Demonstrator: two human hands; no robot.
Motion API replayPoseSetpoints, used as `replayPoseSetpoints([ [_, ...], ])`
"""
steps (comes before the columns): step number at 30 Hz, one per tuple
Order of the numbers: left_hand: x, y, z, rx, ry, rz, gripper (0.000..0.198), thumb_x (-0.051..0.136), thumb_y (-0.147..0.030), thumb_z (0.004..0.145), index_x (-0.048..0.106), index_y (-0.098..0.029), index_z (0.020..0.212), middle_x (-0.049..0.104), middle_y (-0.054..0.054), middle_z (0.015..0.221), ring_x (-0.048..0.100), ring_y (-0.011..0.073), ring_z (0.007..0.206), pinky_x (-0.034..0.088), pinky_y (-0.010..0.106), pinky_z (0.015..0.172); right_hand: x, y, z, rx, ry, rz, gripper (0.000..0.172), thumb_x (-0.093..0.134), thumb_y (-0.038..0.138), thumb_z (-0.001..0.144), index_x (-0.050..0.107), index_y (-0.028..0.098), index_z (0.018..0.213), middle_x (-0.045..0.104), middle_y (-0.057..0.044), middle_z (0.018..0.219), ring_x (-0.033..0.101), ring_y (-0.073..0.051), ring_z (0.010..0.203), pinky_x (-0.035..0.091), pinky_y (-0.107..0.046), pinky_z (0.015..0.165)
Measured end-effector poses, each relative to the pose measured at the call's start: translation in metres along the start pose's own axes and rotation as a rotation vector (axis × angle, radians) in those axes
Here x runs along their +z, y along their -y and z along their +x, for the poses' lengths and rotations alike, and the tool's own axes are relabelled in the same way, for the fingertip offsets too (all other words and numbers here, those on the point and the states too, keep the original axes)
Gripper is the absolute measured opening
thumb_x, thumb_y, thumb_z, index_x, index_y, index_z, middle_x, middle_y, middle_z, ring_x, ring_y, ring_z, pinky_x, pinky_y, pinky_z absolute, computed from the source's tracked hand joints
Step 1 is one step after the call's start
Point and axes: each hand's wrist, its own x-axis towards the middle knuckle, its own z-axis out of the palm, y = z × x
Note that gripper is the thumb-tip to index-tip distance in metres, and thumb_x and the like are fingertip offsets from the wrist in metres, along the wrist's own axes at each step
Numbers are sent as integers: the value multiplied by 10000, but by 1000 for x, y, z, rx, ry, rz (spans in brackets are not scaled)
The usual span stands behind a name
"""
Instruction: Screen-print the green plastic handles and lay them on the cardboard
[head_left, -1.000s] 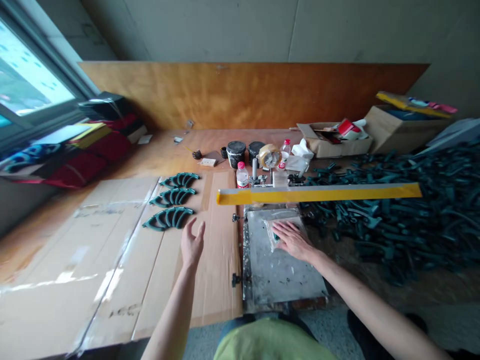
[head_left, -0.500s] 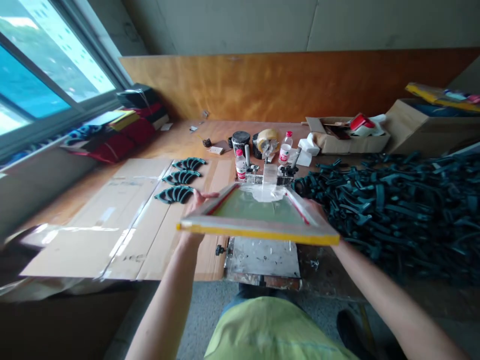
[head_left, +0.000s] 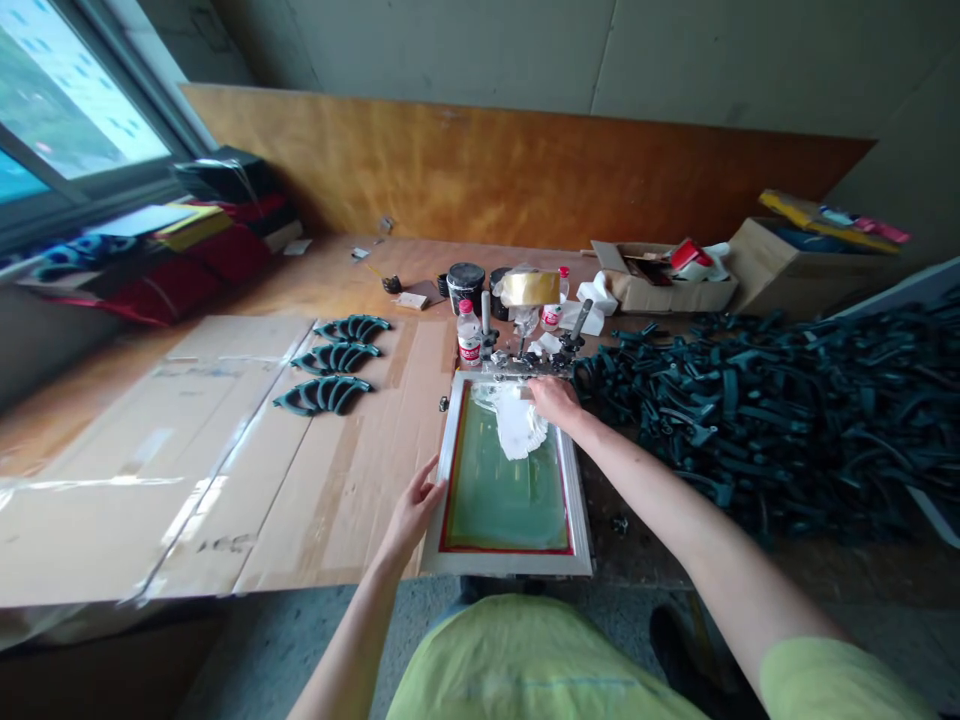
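Along the wooden bench (head_left: 322, 275), flattened brown cardboard (head_left: 337, 500) carries three curved dark-green plastic pieces (head_left: 322, 395). The open left hand (head_left: 411, 510) touches the left rail of a silver-framed green silkscreen (head_left: 504, 500) lying flat. The right hand (head_left: 553, 400), grip unclear, rests on its far rail beside crumpled white tissue (head_left: 517, 425), near a heap of dark-green plastic parts (head_left: 750, 420).

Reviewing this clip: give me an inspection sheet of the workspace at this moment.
surface: cardboard sheets laid on a wooden bench.
job's things: screen-printing frame with green mesh, white crumpled sheet on it; three arched dark green plastic parts on the cardboard.
clutter: heap of dark green plastic parts, black tub, plastic bottle, tape roll, cardboard box.
hands: left hand at the frame's left rail; right hand at its far end.
cables: nothing seen.
surroundings: window, plywood board along the wall.
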Motion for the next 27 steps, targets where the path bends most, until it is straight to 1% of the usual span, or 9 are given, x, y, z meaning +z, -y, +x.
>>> replayPoseSetpoints([
  [2,-1,0,-1,-19,12,-25,849,675,-593,730,449,-170,1431,588,-35,713,550,127,625,422,223,567,6,4,-11,-38,-16,-10,132,573,156,826,670,152,916,691,-117,960,604,-239,945,455,-312,825],
  [5,-1,3,-2,-36,11,-34,835,674,-602,728,463,-180,1417,628,-17,752,580,143,644,439,234,574,8,7,-37,-223,7,11,190,531,80,791,677,171,872,694,-92,907,600,-226,925,450,-305,797],
  [10,0,5,-2,-26,-7,-10,782,658,-595,750,489,-172,1386,626,-18,739,575,136,627,437,227,553,-8,-3,-60,-478,116,87,254,553,26,736,683,203,865,689,-44,896,600,-192,899,435,-272,771],
  [13,1,3,-3,-27,-11,-10,774,657,-596,751,494,-173,1379,645,-6,759,593,143,650,458,233,567,-16,-6,-51,-437,111,121,176,599,71,748,676,219,802,676,-18,844,593,-182,852,423,-258,722],
  [17,2,-2,-5,-37,-18,-31,769,672,-586,744,502,-168,1367,660,-3,760,605,143,641,468,236,563,-2,3,-51,-341,-93,119,230,531,25,781,678,179,870,657,-61,884,554,-206,924,431,-280,760],
  [19,2,-5,-7,-44,-22,-49,764,686,-574,737,506,-170,1360,667,-2,762,614,144,639,475,237,564,7,5,-63,-384,-130,126,270,506,-3,779,680,168,894,648,-75,896,538,-215,952,439,-292,789],
  [22,4,-11,-9,-62,-35,-73,778,710,-570,713,515,-166,1348,679,4,770,628,151,645,487,244,566,7,-1,-75,-470,-97,194,278,521,-7,777,682,189,891,643,-56,870,545,-201,922,442,-283,785],
  [24,5,-16,-11,-74,-44,-85,796,727,-572,690,523,-158,1338,681,6,763,633,155,641,493,249,564,-2,-6,-67,-461,-69,241,224,566,27,790,680,201,873,647,-36,853,562,-185,883,438,-270,761],
  [27,5,-31,-18,-75,-25,-96,815,742,-564,679,510,-171,1355,676,-4,736,641,161,631,498,255,560,-19,-7,-33,-297,-99,257,194,686,165,794,670,212,982,667,-27,926,588,-183,879,436,-265,749],
])
